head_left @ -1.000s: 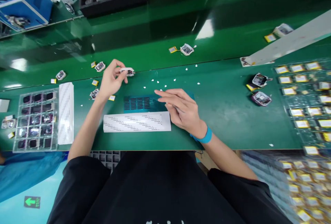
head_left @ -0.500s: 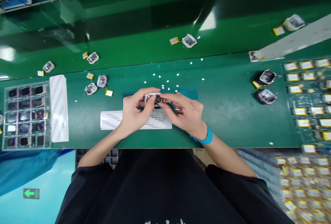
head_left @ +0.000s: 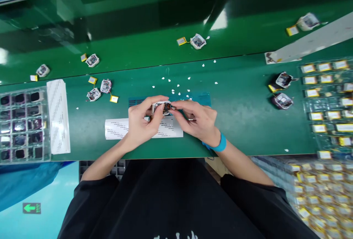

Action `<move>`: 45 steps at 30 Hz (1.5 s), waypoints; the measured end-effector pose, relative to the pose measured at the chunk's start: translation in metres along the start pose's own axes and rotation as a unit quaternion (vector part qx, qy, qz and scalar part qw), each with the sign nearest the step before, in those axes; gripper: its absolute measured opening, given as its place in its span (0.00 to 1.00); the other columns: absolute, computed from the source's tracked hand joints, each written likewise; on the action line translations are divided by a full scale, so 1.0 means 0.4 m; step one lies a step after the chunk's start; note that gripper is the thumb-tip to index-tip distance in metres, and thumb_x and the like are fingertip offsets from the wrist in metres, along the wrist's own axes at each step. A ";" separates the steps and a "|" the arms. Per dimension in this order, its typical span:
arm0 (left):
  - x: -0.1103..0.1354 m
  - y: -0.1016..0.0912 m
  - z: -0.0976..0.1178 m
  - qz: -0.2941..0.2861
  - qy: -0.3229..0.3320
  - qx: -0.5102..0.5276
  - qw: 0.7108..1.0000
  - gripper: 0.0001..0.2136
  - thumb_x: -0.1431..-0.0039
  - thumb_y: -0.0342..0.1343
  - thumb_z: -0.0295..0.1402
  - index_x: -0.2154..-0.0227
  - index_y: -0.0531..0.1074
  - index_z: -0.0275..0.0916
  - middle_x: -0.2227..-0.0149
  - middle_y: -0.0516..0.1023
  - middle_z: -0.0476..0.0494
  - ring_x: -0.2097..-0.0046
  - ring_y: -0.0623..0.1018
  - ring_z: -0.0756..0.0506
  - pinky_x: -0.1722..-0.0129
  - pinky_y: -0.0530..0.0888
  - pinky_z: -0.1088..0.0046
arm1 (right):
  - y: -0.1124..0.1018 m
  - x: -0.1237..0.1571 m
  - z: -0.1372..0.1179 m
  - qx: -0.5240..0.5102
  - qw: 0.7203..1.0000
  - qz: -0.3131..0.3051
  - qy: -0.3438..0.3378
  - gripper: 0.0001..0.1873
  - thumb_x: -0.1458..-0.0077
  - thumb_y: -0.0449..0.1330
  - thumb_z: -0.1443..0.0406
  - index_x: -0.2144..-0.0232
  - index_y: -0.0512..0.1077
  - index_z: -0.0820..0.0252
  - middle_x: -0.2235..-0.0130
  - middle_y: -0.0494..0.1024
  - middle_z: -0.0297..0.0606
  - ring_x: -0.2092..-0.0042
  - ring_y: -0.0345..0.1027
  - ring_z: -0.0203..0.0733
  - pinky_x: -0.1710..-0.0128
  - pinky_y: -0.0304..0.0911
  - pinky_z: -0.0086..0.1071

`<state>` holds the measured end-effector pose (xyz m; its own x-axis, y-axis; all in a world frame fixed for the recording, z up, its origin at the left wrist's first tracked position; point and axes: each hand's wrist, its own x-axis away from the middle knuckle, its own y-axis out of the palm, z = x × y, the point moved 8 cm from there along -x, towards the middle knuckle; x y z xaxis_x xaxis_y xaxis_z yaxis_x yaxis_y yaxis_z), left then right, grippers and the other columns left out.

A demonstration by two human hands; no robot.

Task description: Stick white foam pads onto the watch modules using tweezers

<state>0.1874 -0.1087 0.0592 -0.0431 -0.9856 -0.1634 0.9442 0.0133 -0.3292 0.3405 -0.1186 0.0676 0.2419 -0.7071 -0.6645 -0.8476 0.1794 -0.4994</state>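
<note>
My left hand [head_left: 142, 121] and my right hand [head_left: 197, 119] meet over the middle of the green bench. Between their fingertips they pinch a small white watch case [head_left: 161, 107] with dark electronics showing inside. Both hands are closed on it, the left from the left side, the right from the right. Under them lies a white printed label strip [head_left: 117, 128] and a blue perforated mat [head_left: 202, 98]. A blue band [head_left: 219, 145] circles my right wrist.
A clear tray of dark parts [head_left: 19, 125] and a white sheet [head_left: 57, 116] sit at the left. Loose watch cases with yellow batteries [head_left: 100, 90] lie nearby; more [head_left: 197, 41] on the conveyor. Trays of yellow batteries [head_left: 328, 106] fill the right. White scraps [head_left: 179, 84] dot the bench.
My left hand brought the watch case from the far left to the centre, where my right hand joined it. In the last half second the hands have barely moved.
</note>
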 end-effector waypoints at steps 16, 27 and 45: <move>0.000 0.081 -0.077 -0.125 -0.158 0.222 0.954 0.09 0.43 0.65 0.40 0.63 0.78 0.42 0.83 0.70 0.59 0.88 0.69 0.55 0.71 0.83 0.70 | -0.012 0.004 0.019 0.113 0.991 -0.018 -0.066 0.16 0.38 0.60 0.74 0.52 0.75 0.52 0.65 0.85 0.28 0.69 0.79 0.32 0.76 0.67 0.25; 0.006 0.084 -0.088 -0.126 -0.160 0.202 0.958 0.09 0.42 0.64 0.34 0.61 0.77 0.36 0.80 0.73 0.57 0.87 0.69 0.57 0.73 0.83 0.74 | -0.015 -0.013 0.030 0.149 0.988 -0.023 -0.036 0.15 0.39 0.58 0.75 0.53 0.76 0.58 0.61 0.86 0.32 0.68 0.80 0.32 0.71 0.72 0.23; 0.016 0.078 -0.097 -0.081 -0.128 0.125 0.981 0.06 0.39 0.56 0.28 0.60 0.66 0.41 0.75 0.75 0.54 0.79 0.77 0.53 0.84 0.66 0.81 | 0.024 0.016 0.010 0.184 0.957 -0.189 -0.118 0.22 0.37 0.48 0.77 0.48 0.74 0.58 0.47 0.81 0.35 0.64 0.81 0.37 0.73 0.71 0.30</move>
<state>0.2039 -0.1080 0.0119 -0.1458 -0.9819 0.1213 0.9837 -0.1569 -0.0874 0.3359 -0.1185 0.0563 0.6352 -0.6023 -0.4835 -0.4653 0.2012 -0.8620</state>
